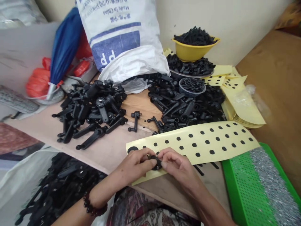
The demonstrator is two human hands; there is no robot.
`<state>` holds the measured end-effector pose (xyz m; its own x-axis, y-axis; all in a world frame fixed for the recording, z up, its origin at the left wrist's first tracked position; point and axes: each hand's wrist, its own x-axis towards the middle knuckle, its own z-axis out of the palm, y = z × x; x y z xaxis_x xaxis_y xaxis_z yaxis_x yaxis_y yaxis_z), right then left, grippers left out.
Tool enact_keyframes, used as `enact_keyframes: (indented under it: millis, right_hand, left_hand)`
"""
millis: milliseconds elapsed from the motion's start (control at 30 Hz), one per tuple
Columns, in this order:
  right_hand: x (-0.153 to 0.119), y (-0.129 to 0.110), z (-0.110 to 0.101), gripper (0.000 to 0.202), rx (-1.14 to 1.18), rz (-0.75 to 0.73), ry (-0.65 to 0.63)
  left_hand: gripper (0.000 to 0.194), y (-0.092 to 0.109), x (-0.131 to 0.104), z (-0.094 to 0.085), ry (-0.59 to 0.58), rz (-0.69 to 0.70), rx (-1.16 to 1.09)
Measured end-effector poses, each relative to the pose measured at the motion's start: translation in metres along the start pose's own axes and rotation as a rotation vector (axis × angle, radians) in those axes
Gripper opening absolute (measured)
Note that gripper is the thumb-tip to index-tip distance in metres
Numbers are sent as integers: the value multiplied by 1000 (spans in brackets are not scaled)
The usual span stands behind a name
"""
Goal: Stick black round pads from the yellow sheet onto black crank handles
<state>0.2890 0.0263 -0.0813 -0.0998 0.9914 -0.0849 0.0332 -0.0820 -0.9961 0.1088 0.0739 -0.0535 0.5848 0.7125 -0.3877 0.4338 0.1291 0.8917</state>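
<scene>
Grasping a black part (155,165) with left hand (137,162) and pinching its right edge with right hand (175,164), over the left end of the sheet (200,146). Left of the sheet, heaped cranks (102,111); beyond it, a yellow bowl (191,52) filled with black pieces (195,36); just beside its right end, a green basket (246,182) holding silvery bits (277,179).

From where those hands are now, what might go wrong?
The small rounded black part between the left hand and right hand might slip and be hard to spot among nearby black plastic pieces.
The heaped yellow bowl, perched on a pile of black parts, might tip if bumped.
</scene>
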Motion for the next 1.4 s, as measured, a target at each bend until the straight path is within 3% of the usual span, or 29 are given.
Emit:
enact_keyframes:
  millis: [200,367,467,533,667,733,800,867,933,1000,1067,1200,1300,1400]
  right_hand:
    - [-7,-7,5,17,-77,-19,64]
    - [-11,-6,3,18,326,151,5]
    - [-11,-2,5,28,517,220,54]
    - [-12,-3,12,29,412,187,32]
    - [-16,-15,36,28,-99,-36,-195]
    - [-19,-20,46,33,-241,-164,-304]
    - [-21,-21,50,38,-335,-230,-385]
    - [-21,-19,47,31,-402,-233,-372]
    - [-18,-16,40,17,-454,-224,-273]
    - [-13,-13,34,17,-538,-239,-204]
    - [-9,-9,35,18,-662,-272,-198]
    - [-8,3,48,15,-920,-391,-173]
    - [-10,13,55,15,-1013,-474,-123]
    - [-11,17,57,18,-987,-490,-92]
  left_hand:
    - [22,-11,0,11,100,66,-91]
    - [30,-12,-10,10,128,70,-269]
    - [35,-12,-17,8,152,47,-370]
    - [34,-13,-21,9,165,58,-367]
    - [33,-16,-36,12,138,51,-405]
    - [35,-21,-52,4,121,17,-401]
    - [35,-32,-75,-13,114,-11,-231]
    - [32,-47,-102,-37,178,-8,118]
    - [33,-61,-126,-58,428,45,534]
    - [34,-68,-137,-67,656,124,836]
    - [29,-66,-132,-60,697,257,954]
    - [26,-51,-92,-21,489,522,930]
    - [27,-51,-68,1,436,564,980]
    - [26,-60,-62,7,462,555,1038]
